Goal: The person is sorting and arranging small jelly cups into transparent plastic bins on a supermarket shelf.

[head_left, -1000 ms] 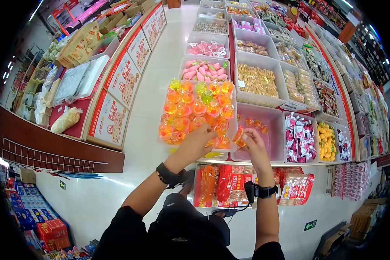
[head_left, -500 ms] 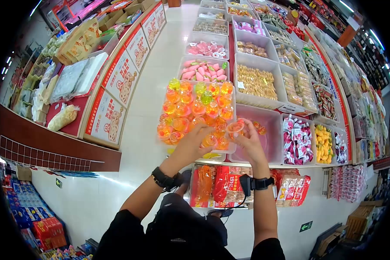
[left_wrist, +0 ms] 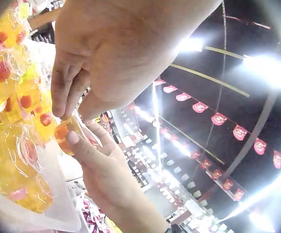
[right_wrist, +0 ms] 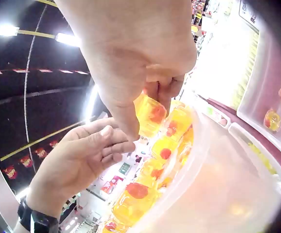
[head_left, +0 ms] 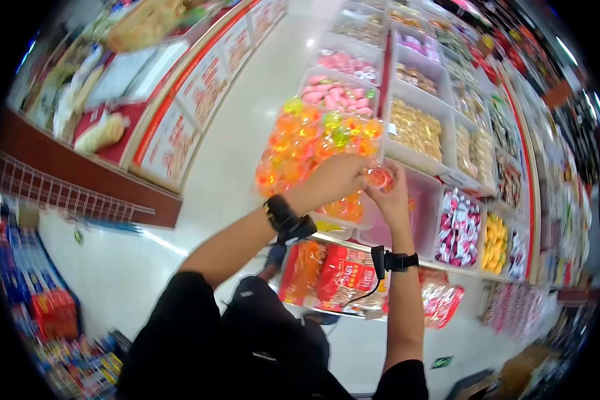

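Observation:
An orange jelly cup is pinched between the thumb and fingers of the right hand. The left hand reaches across from the left, its fingers beside the cup. In the left wrist view the left fingers come down close to the cup; whether they touch it is hard to tell. The right wrist view shows the left hand loosely bent near the right fingertips, with the cup in the right hand's grip. Orange and yellow jelly cups fill a bin left of the hands.
Right of the jelly cups is a pink-bottomed bin, partly behind the right hand. Bins of purple-and-white packets and yellow sweets stand farther right. Red packages lie below the bins. A second display counter runs along the left.
The left hand has moved right, from above the jelly cups to beside the held cup. The right hand has risen slightly with the cup. The head view has shifted and tilted.

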The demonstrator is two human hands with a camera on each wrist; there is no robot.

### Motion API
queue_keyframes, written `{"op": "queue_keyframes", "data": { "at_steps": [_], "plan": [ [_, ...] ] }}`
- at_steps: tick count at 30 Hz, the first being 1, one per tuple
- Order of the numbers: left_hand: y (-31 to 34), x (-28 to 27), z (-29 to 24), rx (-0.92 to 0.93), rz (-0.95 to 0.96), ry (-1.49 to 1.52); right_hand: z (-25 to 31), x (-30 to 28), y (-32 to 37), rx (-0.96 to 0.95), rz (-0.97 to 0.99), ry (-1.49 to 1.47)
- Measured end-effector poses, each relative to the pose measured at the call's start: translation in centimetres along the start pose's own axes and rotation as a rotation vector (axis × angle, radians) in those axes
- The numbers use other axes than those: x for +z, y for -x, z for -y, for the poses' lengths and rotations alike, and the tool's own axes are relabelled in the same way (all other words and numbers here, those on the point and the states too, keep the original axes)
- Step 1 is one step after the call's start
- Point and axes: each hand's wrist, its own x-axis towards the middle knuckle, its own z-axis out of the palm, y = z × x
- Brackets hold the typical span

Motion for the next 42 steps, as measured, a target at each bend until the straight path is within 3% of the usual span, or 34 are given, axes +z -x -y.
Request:
{"op": "queue_keyframes", "data": {
  "at_steps": [4,7,17,23,35,42],
  "plan": [
    [-0.1,1.1,1.1,-0.007,-0.069,-0.009,-0.2,0.1,0.0,0.006,0.091,0.005],
    [-0.7,1.7,2.4,-0.045,-0.054,-0.056,-0.7,-0.3,0.0,-0.026,0.163,0.342],
    [-1.0,2.2,2.4,-0.203,0.048,0.024,-1.4,-0.5,0.0,0.051,0.209,0.136],
    [-0.8,2.9,3.1,-0.145,-0.054,0.075,-1.0,-0.3,0.0,0.002,0.220,0.199],
    [0.1,2.3,3.1,-0.147,-0.048,0.106,0.3,0.0,0.3,0.071,0.255,0.311],
    [0.2,2.0,3.2,-0.092,-0.086,0.000,0.1,0.0,0.4,0.018,0.253,0.357]
  ]
}}
